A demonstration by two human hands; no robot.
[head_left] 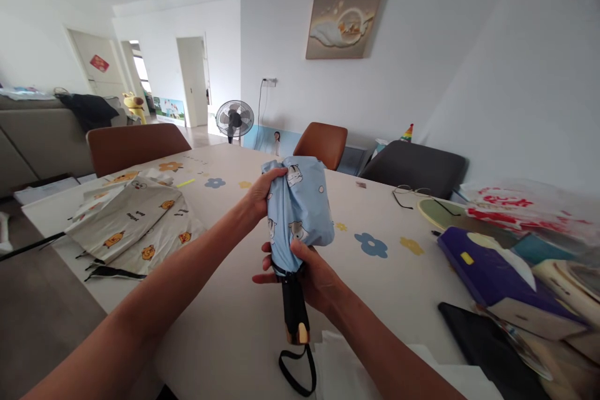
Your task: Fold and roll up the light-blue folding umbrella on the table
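A folded light-blue umbrella (300,209) with cartoon animal prints is held upright over the table (225,319). My left hand (260,192) grips the bunched fabric near its top. My right hand (313,275) is closed around the lower fabric just above the black handle (294,312). A black wrist strap (298,372) hangs in a loop from the handle's end.
A second umbrella (135,225), beige with orange prints, lies open-folded at the table's left. Glasses (407,194), a purple box (497,281), a black tablet (487,344) and packages crowd the right. White paper (347,369) lies near the front edge. Chairs (135,145) surround the table.
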